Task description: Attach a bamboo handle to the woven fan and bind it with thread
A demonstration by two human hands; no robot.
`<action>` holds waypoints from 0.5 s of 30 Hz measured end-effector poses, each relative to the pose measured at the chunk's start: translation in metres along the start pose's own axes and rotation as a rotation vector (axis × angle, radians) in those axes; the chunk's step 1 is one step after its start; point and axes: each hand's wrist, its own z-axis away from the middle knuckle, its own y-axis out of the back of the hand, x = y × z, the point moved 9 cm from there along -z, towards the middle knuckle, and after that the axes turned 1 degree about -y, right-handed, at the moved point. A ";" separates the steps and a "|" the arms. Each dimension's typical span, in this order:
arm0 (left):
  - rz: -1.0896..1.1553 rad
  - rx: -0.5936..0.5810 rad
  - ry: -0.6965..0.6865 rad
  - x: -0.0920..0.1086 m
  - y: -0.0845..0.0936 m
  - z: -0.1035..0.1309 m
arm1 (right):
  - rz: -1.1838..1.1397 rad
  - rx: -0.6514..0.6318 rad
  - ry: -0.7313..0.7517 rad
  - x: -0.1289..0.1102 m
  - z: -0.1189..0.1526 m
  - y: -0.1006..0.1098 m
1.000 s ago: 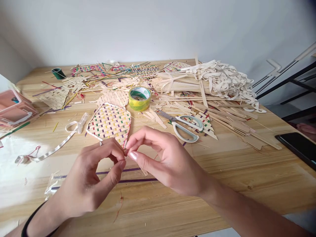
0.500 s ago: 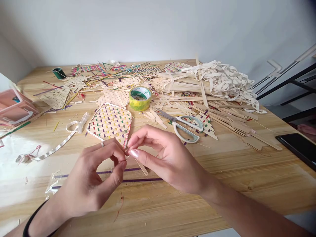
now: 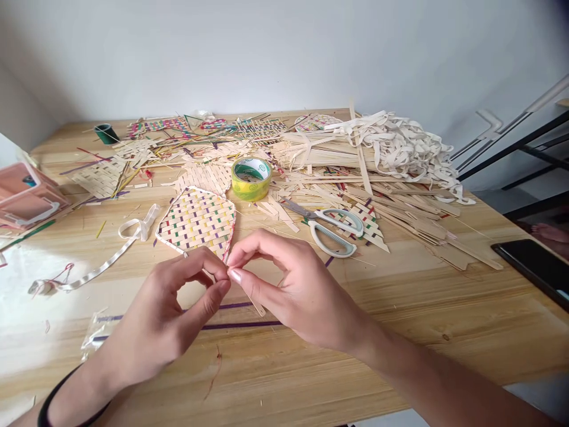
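A woven fan-shaped piece [image 3: 198, 219] with a white edge binding and colored strips lies on the table, its lower corner at my fingertips. My left hand [image 3: 178, 308] is in a pinch just below that corner, thumb pressed to the index finger. Beside it my right hand [image 3: 288, 284] also pinches, its fingertips meeting those of my left hand. What both pinch is too small to make out. A thin flat stick [image 3: 256, 304] pokes out beneath my right hand.
Scissors [image 3: 331, 225] and a yellow tape roll [image 3: 250, 179] lie beyond my hands. White ribbon [image 3: 402, 145] and wooden strips are heaped behind. A phone [image 3: 533, 270] rests at the right edge, a pink basket [image 3: 29, 193] at the left.
My left thumb has closed up against its index finger, and the fingertips of both hands have come closer together. The view has shifted slightly.
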 end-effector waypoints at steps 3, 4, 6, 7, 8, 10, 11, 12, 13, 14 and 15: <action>0.042 -0.011 0.023 -0.004 0.000 0.001 | -0.004 0.005 -0.007 0.003 -0.001 0.001; 0.055 -0.014 0.032 -0.006 0.001 0.001 | -0.006 0.009 -0.010 0.004 -0.001 0.002; 0.089 -0.013 0.054 -0.008 0.002 0.000 | -0.010 0.015 -0.012 0.004 -0.001 0.003; 0.109 -0.003 0.060 -0.008 0.004 -0.001 | -0.010 0.018 -0.010 0.004 -0.001 0.004; 0.127 0.014 0.061 -0.007 0.006 -0.001 | -0.009 0.023 -0.006 0.003 -0.001 0.005; 0.164 0.057 0.068 -0.007 0.011 -0.003 | -0.012 0.029 0.006 0.002 -0.001 0.007; 0.180 0.076 0.079 -0.007 0.012 -0.004 | -0.018 0.031 0.011 0.001 -0.001 0.008; 0.198 0.088 0.092 -0.008 0.013 -0.004 | -0.027 0.029 0.013 0.001 -0.001 0.008; 0.218 0.091 0.110 -0.009 0.013 -0.003 | -0.040 0.024 0.011 0.001 -0.001 0.008; 0.241 0.086 0.127 -0.011 0.012 -0.003 | -0.055 0.017 0.007 0.001 -0.001 0.008; 0.262 0.078 0.142 -0.013 0.011 -0.001 | -0.070 0.008 0.004 0.001 -0.002 0.007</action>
